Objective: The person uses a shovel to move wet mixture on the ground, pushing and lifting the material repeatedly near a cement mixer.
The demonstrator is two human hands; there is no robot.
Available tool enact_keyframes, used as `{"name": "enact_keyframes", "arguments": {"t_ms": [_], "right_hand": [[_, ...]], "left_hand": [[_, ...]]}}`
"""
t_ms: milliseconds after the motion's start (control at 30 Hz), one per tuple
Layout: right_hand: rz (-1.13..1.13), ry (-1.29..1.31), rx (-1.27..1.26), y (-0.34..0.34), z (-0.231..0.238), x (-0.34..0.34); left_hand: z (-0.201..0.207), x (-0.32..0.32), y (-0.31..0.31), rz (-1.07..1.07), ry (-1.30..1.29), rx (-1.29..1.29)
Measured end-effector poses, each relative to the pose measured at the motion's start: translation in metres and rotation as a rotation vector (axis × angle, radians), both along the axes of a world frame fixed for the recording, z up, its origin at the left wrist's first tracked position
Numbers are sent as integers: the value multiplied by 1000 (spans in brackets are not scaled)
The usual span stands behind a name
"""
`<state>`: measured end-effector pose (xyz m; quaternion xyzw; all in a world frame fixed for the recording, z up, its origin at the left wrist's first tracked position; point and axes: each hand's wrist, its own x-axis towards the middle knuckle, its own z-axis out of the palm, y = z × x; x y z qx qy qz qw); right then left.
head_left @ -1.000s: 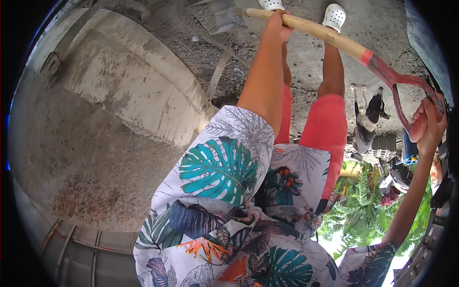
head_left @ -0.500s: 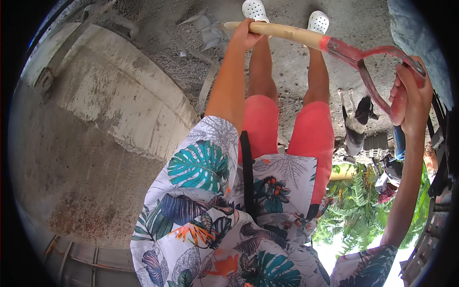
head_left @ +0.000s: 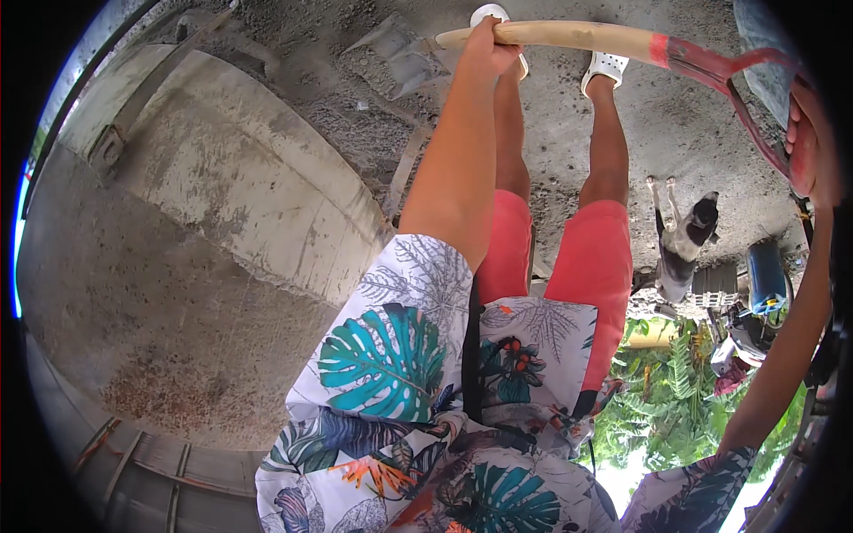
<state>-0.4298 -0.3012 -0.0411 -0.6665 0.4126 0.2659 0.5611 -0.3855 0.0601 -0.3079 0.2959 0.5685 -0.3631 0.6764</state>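
A shovel [head_left: 577,36] stretches across the top of the view, with a pale wooden shaft and a worn red D-shaped handle at its right end. Its blade does not show. My left hand [head_left: 491,53] is closed around the shaft near the left end. At the far right, my right hand [head_left: 815,147] wraps the red grip, partly lost in the dark rim of the picture. Both arms are stretched out, the right one farther to the side. Below the shaft are my white clogs [head_left: 607,69] on the gritty ground.
A large, dirty, pale curved structure [head_left: 249,169] takes up the left side. A black and white dog [head_left: 682,244] is on the ground at right, near a blue container [head_left: 765,277]. Green plants [head_left: 675,373] grow beyond. A grey-blue surface [head_left: 764,53] stands at upper right.
Both hands and the shovel have shifted right in view, the right hand reaching the rim. The shaft lies more level. The surroundings and my legs have also shifted slightly right.
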Motion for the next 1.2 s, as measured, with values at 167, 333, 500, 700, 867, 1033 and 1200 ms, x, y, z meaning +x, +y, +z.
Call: {"name": "enact_keyframes", "arguments": {"t_ms": [167, 333, 500, 700, 867, 1033, 1200], "right_hand": [[-227, 19, -20, -18, 6, -63], [-257, 95, 25, 12, 17, -95], [-408, 230, -32, 95, 19, -82], [-410, 89, -12, 110, 25, -131], [-542, 129, -1, 117, 30, -155], [-688, 171, -57, 119, 44, -204], [-839, 131, -56, 144, 54, -192]], "left_hand": [[35, -47, -25, -15, -11, -32], [24, -72, 12, 58, 48, 4], [27, -54, 66, -179, 167, 138], [27, -76, 57, -215, 158, 160], [24, -76, 61, -278, 170, 120], [12, -74, 50, -494, 64, 67], [12, -57, 39, -523, -22, 180]]}}
